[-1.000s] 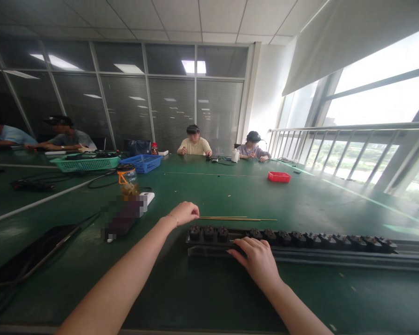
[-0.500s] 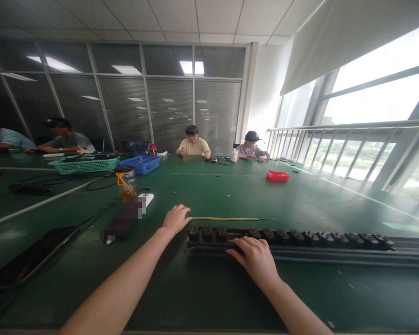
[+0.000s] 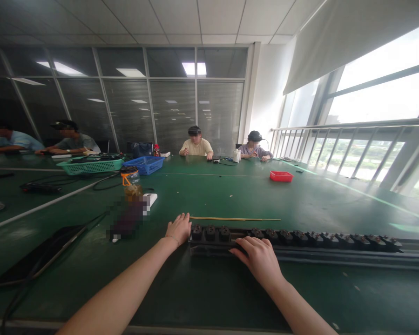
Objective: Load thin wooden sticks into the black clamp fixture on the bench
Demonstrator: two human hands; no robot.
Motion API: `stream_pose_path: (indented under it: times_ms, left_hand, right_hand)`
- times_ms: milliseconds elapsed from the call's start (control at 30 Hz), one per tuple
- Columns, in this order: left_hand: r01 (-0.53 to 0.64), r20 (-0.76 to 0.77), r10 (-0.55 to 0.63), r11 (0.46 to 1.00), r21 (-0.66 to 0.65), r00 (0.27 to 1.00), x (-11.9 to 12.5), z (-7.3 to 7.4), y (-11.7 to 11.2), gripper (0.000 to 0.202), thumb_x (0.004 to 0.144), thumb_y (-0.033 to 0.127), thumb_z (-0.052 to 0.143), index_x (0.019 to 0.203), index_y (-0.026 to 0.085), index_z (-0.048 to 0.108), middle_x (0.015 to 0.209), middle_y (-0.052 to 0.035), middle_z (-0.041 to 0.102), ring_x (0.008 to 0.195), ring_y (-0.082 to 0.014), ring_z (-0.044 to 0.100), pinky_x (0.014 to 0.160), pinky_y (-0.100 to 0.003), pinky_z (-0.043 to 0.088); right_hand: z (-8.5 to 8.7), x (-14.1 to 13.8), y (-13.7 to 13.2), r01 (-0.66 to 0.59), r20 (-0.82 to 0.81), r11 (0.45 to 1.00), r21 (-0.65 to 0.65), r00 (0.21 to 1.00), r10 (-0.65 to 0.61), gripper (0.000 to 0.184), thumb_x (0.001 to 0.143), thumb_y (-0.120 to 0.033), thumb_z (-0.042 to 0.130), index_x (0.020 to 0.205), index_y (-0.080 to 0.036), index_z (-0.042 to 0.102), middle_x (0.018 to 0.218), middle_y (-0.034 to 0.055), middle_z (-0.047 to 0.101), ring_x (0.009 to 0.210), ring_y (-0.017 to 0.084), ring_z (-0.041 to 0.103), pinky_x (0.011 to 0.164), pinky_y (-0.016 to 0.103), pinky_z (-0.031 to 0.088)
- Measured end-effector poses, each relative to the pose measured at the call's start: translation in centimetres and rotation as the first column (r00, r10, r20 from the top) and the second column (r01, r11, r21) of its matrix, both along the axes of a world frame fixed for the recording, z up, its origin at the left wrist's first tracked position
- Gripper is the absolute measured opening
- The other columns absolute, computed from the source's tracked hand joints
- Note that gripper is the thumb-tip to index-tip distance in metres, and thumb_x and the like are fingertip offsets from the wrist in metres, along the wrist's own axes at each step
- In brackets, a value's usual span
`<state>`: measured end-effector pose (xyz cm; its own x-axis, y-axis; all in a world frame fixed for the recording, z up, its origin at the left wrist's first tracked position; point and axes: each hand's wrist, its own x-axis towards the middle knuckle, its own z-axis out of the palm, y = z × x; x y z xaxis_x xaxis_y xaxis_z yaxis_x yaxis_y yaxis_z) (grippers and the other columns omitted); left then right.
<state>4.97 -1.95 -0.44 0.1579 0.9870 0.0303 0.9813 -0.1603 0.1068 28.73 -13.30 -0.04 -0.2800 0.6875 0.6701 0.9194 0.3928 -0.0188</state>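
Note:
A long black rail lies across the table before me, with several black socket modules lined up along it and metal contacts showing on top. My right hand curls over the rail just right of its third module, thumb on the near side; whether a module is under the fingers is hidden. My left hand rests at the rail's left end, fingers stretched forward and flat. Thin brass-coloured rods lie behind the rail, their left end close to my left fingertips.
A jar with an orange strap, a white object and a dark tablet-like slab with a cable are on the left. Farther back stand a green basket, a blue basket and a red tray. Several people sit around the table.
My left hand has drawn back slightly from the rods' end to the rail's left end, its fingers now pointing forward. My right hand stays on the rail. The view has shifted slightly left.

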Motion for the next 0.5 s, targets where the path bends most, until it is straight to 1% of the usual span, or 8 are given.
stream_pose_path:
  times_ms: [67,133,267,367,500]
  left_hand:
    - [0.009,-0.012,-0.009,1.000,0.018,1.000,-0.1,0.0,-0.1,0.048,0.087,0.027,0.018,0.133,0.019,0.024,0.137,-0.0115,0.029,0.125,-0.0243,0.025,0.093,-0.048,0.029]
    - [0.025,-0.029,-0.024,0.999,0.029,0.999,-0.4,-0.1,0.0,0.047,0.087,0.027,0.018,0.132,0.021,0.027,0.137,-0.0119,0.030,0.125,-0.0245,0.026,0.092,-0.049,0.030]
    - [0.045,-0.045,-0.043,0.998,0.048,0.998,-1.0,-0.7,0.3,0.046,0.087,0.030,0.018,0.129,0.019,0.033,0.136,-0.0125,0.031,0.124,-0.0246,0.027,0.092,-0.048,0.031]
    - [0.052,-0.034,-0.050,0.997,0.055,0.998,-1.2,-0.7,0.2,0.047,0.087,0.031,0.018,0.129,0.018,0.034,0.135,-0.0127,0.033,0.124,-0.0247,0.028,0.091,-0.045,0.033]
    - [0.051,-0.023,-0.050,0.998,0.046,0.998,-1.0,-0.4,0.0,0.047,0.087,0.032,0.018,0.129,0.017,0.034,0.135,-0.0131,0.033,0.124,-0.0252,0.028,0.092,-0.044,0.033]
  right_hand:
    - [0.1,-0.1,0.0,0.001,0.020,1.000,0.008,1.000,-0.001,0.033,0.085,-0.044,0.037,0.082,-0.021,0.061,0.069,0.0011,0.061,0.064,0.011,0.055,0.058,0.025,0.028]
    - [0.2,-0.2,0.1,0.000,0.033,1.000,0.008,0.999,0.000,0.033,0.084,-0.044,0.037,0.081,-0.021,0.061,0.068,0.0011,0.061,0.063,0.011,0.055,0.057,0.025,0.029]
    - [0.1,0.4,0.2,0.002,0.046,1.000,-0.024,0.999,-0.001,0.032,0.084,-0.044,0.038,0.082,-0.022,0.062,0.070,0.0010,0.062,0.063,0.011,0.056,0.057,0.024,0.031]
    - [0.0,2.4,0.0,0.020,0.061,0.998,-0.064,0.998,-0.016,0.032,0.083,-0.045,0.039,0.082,-0.023,0.061,0.073,0.0013,0.063,0.066,0.012,0.058,0.058,0.024,0.034]
    - [0.0,7.3,-0.5,0.070,0.076,0.992,-0.108,0.995,-0.062,0.035,0.081,-0.050,0.039,0.082,-0.024,0.062,0.079,0.0021,0.064,0.069,0.014,0.060,0.059,0.025,0.040]
